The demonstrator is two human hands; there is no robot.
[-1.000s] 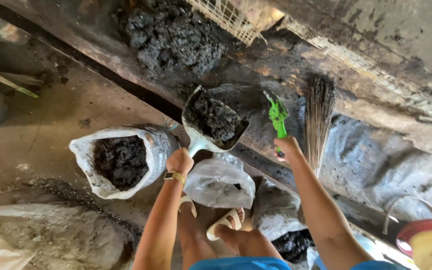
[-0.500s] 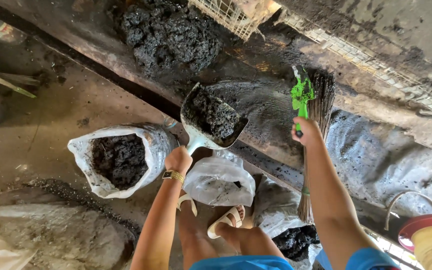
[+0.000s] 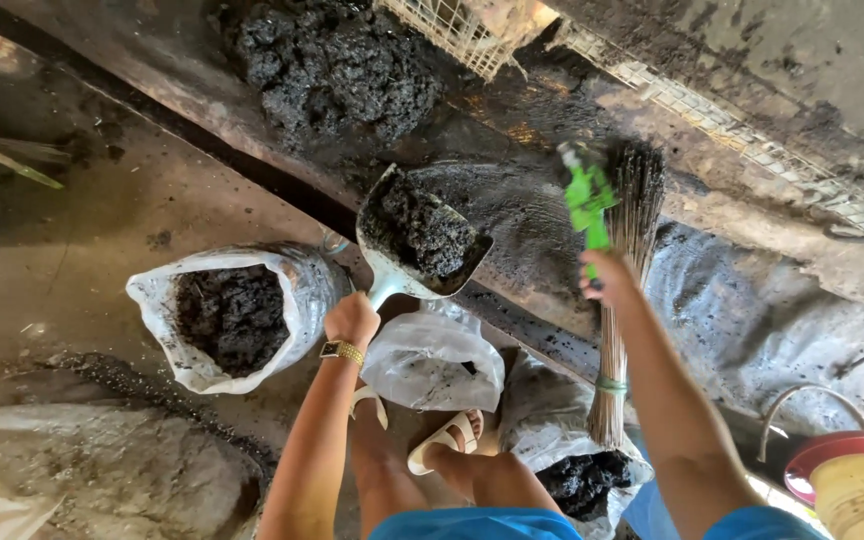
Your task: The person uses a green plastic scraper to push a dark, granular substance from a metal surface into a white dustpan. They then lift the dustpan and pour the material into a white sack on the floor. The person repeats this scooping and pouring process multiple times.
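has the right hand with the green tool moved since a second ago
Yes. The right hand has swung its green tool up and rightward, away from the filled scoop and onto the bundled stick broom.

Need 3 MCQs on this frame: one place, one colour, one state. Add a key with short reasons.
1. Where is the open white sack of dark matter?
A. by the left hand
B. behind the broom
C. on the ledge

2. What colour is the broom handle?
A. red
B. green
C. blue

3. The scoop is
A. empty
B. upside down
C. loaded

A: the sack lies just beside the left hand.
B: bright green grip above the right hand.
C: dark clumps fill the scoop.
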